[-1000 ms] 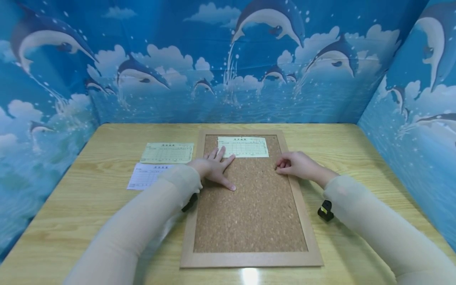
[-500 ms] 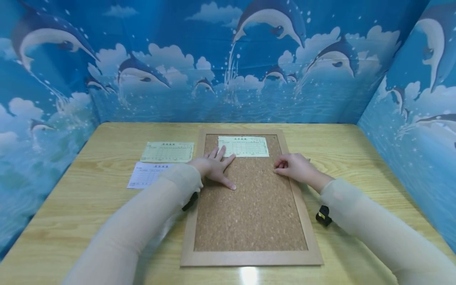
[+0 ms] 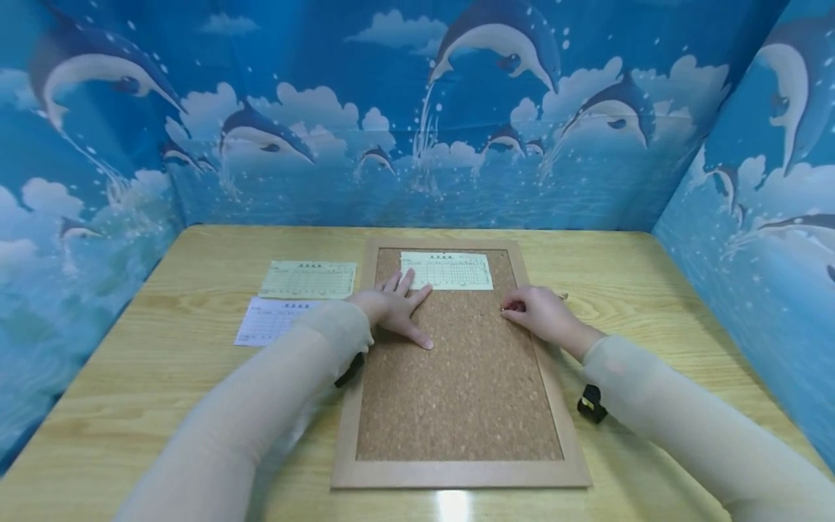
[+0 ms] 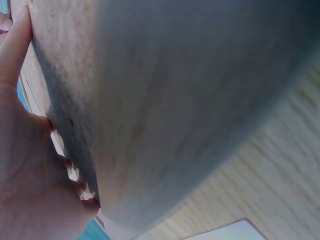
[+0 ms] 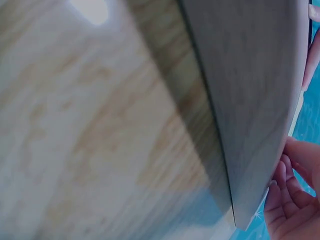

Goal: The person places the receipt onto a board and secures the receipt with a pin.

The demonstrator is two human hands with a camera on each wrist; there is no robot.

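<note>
A framed corkboard (image 3: 457, 377) lies on the table. My left hand (image 3: 396, 308) rests on its left side, fingers spread, with fingertips touching the edge of a pale green printed form (image 3: 450, 272) at the board's top. In the left wrist view, the left hand (image 4: 30, 170) lies against the board. At the board's right side, my right hand (image 3: 538, 312) pinches a tiny metallic piece (image 3: 504, 310), seemingly a thumbtack, close to the cork. The right wrist view shows the right hand (image 5: 295, 195) with curled fingers beside the frame; the piece is hidden there.
Left of the board lie another green form (image 3: 309, 278) and a white form (image 3: 270, 322), partly covered by the left sleeve. A tiny brass-coloured thing (image 3: 564, 296) shows just beyond the right hand. Dolphin-print cloth (image 3: 365, 174) encloses the wooden table (image 3: 143, 362).
My right hand has shifted slightly leftward and turned a little at the board's right side. The left hand and the papers keep their places.
</note>
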